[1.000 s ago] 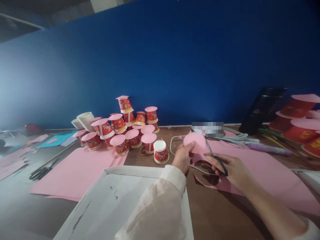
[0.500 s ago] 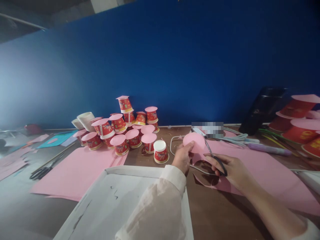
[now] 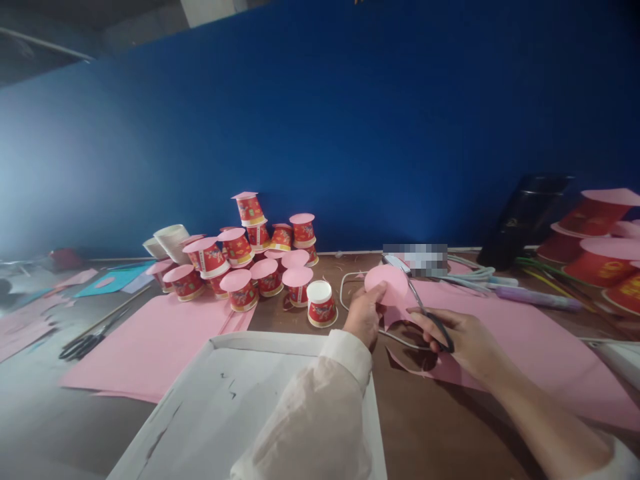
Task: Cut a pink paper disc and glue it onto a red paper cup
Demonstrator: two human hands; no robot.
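In the head view, the left hand [image 3: 364,317] pinches a pink disc [image 3: 385,283] above the desk [image 3: 425,433], thumb across its face. That grip probably keeps the thin paper from flexing while leaving the far rim free. The right hand [image 3: 465,340] has its grip closed around the handles of the scissors [image 3: 443,333], fingers in or about the loops, with the blades pointing up along the disc's right edge; whether they bite into the paper, I cannot tell. Behind and below the right hand lies a pink sheet [image 3: 530,347], with a curved offcut [image 3: 410,363] near it. To the left, red cups [image 3: 243,293] are massed upside down — a stance that gives the pink rounds on them a flat base. One bare cup [image 3: 321,310] stands just beside the left hand, its white base uncovered, between that hand and the massed cups.
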